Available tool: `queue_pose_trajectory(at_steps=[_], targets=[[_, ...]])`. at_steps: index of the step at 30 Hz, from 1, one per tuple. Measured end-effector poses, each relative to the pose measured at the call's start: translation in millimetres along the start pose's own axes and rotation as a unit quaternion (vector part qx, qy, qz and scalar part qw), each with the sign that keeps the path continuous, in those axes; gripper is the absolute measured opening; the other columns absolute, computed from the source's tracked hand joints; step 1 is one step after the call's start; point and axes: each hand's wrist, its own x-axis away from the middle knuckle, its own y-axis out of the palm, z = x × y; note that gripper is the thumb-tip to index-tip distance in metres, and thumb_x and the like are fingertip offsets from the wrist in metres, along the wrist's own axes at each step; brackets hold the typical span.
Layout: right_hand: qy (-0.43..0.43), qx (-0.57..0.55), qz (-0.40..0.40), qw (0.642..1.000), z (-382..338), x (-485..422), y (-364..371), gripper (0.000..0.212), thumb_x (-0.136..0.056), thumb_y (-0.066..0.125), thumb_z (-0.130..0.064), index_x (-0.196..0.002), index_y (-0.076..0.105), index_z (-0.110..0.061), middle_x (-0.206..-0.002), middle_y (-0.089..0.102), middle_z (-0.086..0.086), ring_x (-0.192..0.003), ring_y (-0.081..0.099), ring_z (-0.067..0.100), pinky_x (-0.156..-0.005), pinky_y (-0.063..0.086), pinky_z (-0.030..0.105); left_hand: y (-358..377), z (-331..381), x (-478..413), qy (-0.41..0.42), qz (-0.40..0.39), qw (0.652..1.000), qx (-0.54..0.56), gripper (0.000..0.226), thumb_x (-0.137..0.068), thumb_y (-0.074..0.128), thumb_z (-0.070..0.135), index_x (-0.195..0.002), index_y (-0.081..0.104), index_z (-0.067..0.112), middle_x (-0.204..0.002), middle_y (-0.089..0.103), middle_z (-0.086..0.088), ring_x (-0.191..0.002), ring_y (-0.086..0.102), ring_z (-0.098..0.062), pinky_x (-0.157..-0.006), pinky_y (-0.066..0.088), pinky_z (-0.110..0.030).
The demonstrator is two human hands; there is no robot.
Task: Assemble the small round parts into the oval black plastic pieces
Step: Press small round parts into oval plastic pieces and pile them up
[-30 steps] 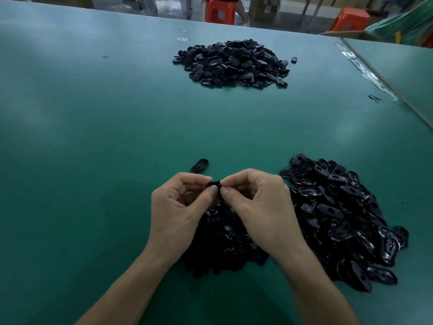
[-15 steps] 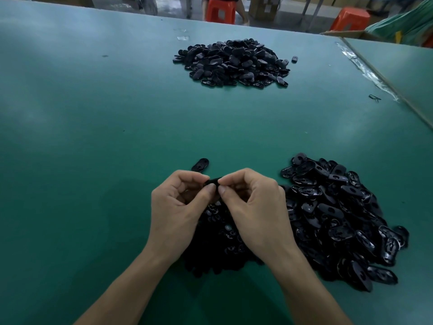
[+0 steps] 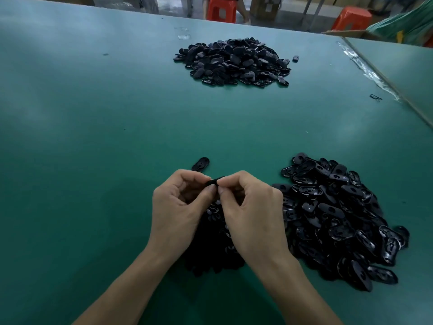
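Note:
My left hand and my right hand meet above the green table, and together they pinch one oval black plastic piece between thumbs and fingertips. Most of that piece is hidden by my fingers; whether a small round part sits in it cannot be seen. Under my hands lies a dark heap of small parts. A large pile of glossy oval black pieces spreads just right of my right hand. One single oval piece lies on the table just beyond my left hand.
A second big pile of black pieces sits far across the green table, with one stray piece at its right. A seam with clear tape runs along the right edge. Orange stools stand behind the table.
Both hands stay pinched on the same piece and have shifted only slightly away from me; the fingertips press a little closer together.

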Motion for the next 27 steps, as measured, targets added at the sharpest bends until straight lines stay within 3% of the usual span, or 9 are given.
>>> queue_pose_trajectory(at_steps=[6,11,15,22,27], targets=[[0.024,-0.033,-0.017,0.999,0.9,-5.6,-6.5,0.018,-0.089,0.071,-0.008,-0.081,0.072,-0.023,-0.072,0.071,-0.014,-0.070,0.067,-0.001,-0.068,0.052,0.016,2.3,1.0,1.4,0.008,0.013,1.000,0.000,0.018,-0.082,0.075,-0.001,-0.087,0.070,0.016,-0.082,0.076,-0.002,-0.075,0.072,-0.011,-0.070,0.055,-0.018],[0.007,-0.016,-0.015,1.000,1.1,-5.1,-6.1,0.016,-0.088,0.071,-0.009,-0.081,0.069,-0.024,-0.072,0.069,-0.014,-0.071,0.066,0.001,-0.068,0.052,0.020,2.8,2.2,2.2,0.014,0.014,1.000,0.000,0.017,-0.081,0.075,0.001,-0.088,0.072,0.016,-0.082,0.077,-0.003,-0.075,0.073,-0.013,-0.071,0.056,-0.019],[0.017,-0.021,-0.020,0.999,2.4,-6.1,-7.1,0.022,-0.087,0.073,-0.010,-0.076,0.062,-0.026,-0.069,0.065,-0.016,-0.070,0.063,0.001,-0.063,0.047,0.012,2.4,1.8,1.5,0.016,0.012,1.000,-0.009,0.020,-0.082,0.075,-0.002,-0.088,0.073,0.016,-0.082,0.077,-0.002,-0.075,0.072,-0.010,-0.071,0.055,-0.017],[0.037,-0.008,-0.011,0.999,2.7,-5.1,-5.0,0.027,-0.085,0.075,-0.013,-0.070,0.057,-0.026,-0.064,0.064,-0.013,-0.064,0.061,0.004,-0.058,0.045,0.015,1.1,0.9,0.3,0.018,-0.007,0.999,-0.030,0.022,-0.082,0.074,-0.003,-0.089,0.070,0.018,-0.084,0.076,0.001,-0.079,0.073,-0.010,-0.073,0.054,-0.016],[0.062,-0.054,-0.012,0.997,2.9,-8.0,-6.9,0.026,-0.085,0.074,-0.014,-0.070,0.057,-0.027,-0.072,0.067,-0.014,-0.063,0.062,0.005,-0.060,0.047,0.016,4.4,2.9,2.5,0.025,0.002,1.000,-0.018,0.015,-0.078,0.076,0.015,-0.090,0.068,0.019,-0.083,0.076,0.002,-0.077,0.073,-0.009,-0.071,0.054,-0.015]])
